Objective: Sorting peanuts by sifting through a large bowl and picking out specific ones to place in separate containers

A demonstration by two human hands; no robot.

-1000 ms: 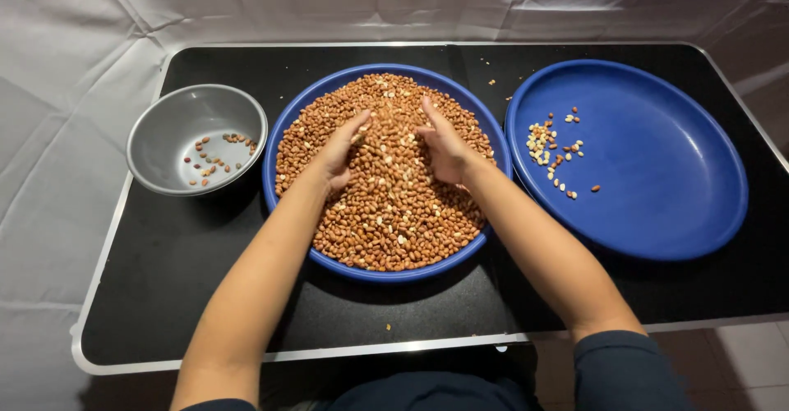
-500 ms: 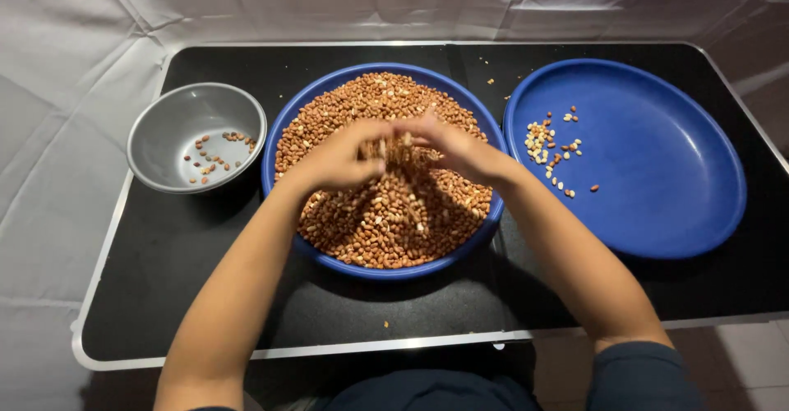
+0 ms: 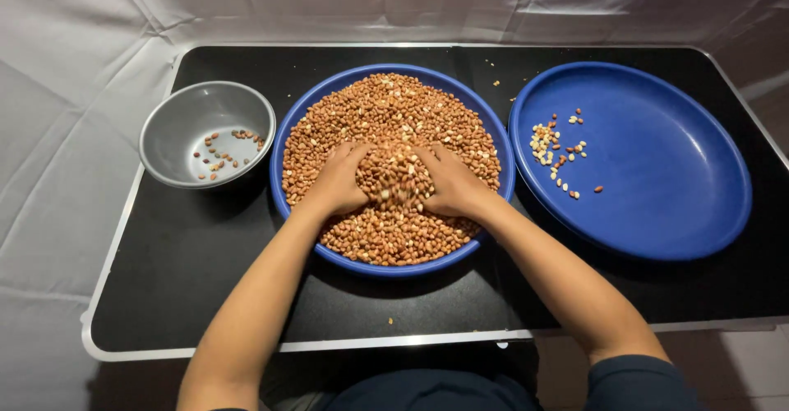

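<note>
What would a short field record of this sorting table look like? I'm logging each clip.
left hand: cupped in peanuts
right hand: cupped in same pile
peanut dish: blue dish, centre
grey bowl: left, few nuts
blue plate: right, small scatter of pale and red kernels
table: black top
</note>
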